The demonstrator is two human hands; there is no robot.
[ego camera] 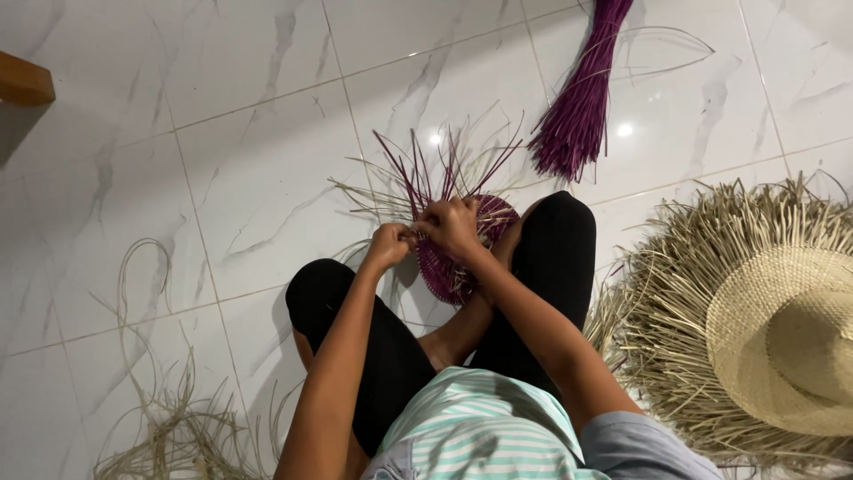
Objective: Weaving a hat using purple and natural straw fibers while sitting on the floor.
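Purple woven basket (pixel 462 258) pinched by both hands' grips.

Bare floor tiles (pixel 249 133) lie open leftward; the purple reed bundle (pixel 582 98) and unfinished straw hat (pixel 764 329) crowd the right.

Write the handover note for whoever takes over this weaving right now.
Left hand: closed, pinching strands at the near rim of the purple woven piece.
Right hand: closed, gripping strands on top of the same piece.
The piece sits on the tiled floor between the knees; its round base looks woven, with loose purple and pale strands fanning outward, still unwoven.
Spare purple bundle lies ahead to the right.
Pale straw hat with an unfinished fringe at right; loose pale strands at left.
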